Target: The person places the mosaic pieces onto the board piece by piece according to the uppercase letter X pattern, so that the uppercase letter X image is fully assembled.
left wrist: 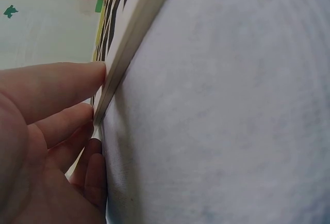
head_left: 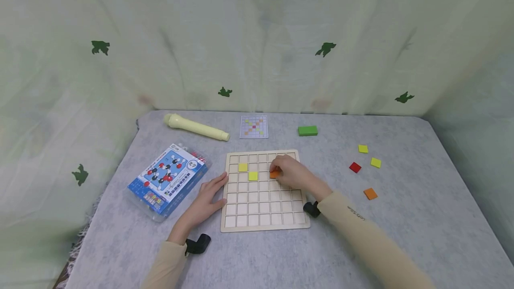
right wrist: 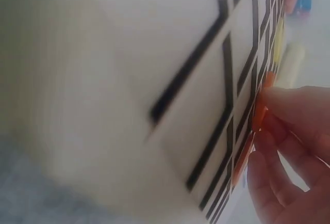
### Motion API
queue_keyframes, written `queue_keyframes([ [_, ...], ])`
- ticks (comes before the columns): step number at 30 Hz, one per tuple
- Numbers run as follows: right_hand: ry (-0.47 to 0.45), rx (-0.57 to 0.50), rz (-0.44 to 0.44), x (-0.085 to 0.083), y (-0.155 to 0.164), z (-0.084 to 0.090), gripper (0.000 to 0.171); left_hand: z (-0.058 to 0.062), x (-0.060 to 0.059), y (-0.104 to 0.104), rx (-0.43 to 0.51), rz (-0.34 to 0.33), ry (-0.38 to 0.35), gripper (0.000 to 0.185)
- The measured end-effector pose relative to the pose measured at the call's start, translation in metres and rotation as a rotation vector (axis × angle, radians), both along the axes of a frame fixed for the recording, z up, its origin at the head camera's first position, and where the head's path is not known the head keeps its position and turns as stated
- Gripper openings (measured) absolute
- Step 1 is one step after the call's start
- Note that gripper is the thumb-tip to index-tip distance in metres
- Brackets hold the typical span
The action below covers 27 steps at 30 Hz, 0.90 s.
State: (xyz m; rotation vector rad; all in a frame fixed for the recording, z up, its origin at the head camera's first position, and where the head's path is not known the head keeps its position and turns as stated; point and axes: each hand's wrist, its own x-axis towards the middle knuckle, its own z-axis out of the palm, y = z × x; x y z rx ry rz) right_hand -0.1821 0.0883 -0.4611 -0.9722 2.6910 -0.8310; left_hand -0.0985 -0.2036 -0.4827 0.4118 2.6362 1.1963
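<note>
Right hand lies over the upper middle of the wooden grid board. Its fingertips pinch an orange tile and hold it low over a cell in the board's third row. The right wrist view confirms the pinch: fingers curl round the tile's edge just above the grid lines.

Left hand rests flat on the table at the board's 9 o'clock side, fingers straight, holding nothing. In the left wrist view the fingertips press against the board's left edge.

Two yellow tiles sit in cells on the board: one in the second row, the other diagonally below it, toward 4 o'clock. Both lie at 9 o'clock of the orange tile.

Loose tiles on the table at 3 o'clock of the board: yellow, yellow, red, orange.

At 12 o'clock of the board: pattern card. Green block at 1 o'clock. Cream torch at 11 o'clock. Blue boxed model kit at 9 o'clock, beyond the left hand.
</note>
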Motion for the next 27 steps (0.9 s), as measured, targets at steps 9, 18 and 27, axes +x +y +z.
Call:
queue_keyframes([
  [9, 0.017, 0.022, 0.005, 0.003, -0.003, 0.001, 0.015, -0.001, 0.0, 0.0, 0.002, -0.014, 0.013, 0.064],
  [18, -0.1, -0.072, -0.111, 0.002, 0.024, 0.009, 0.023, -0.004, -0.002, 0.0, -0.008, -0.022, 0.025, 0.064],
  [27, -0.115, -0.139, -0.35, 0.01, 0.139, 0.009, 0.023, -0.002, 0.0, -0.001, -0.004, -0.01, 0.008, 0.065],
])
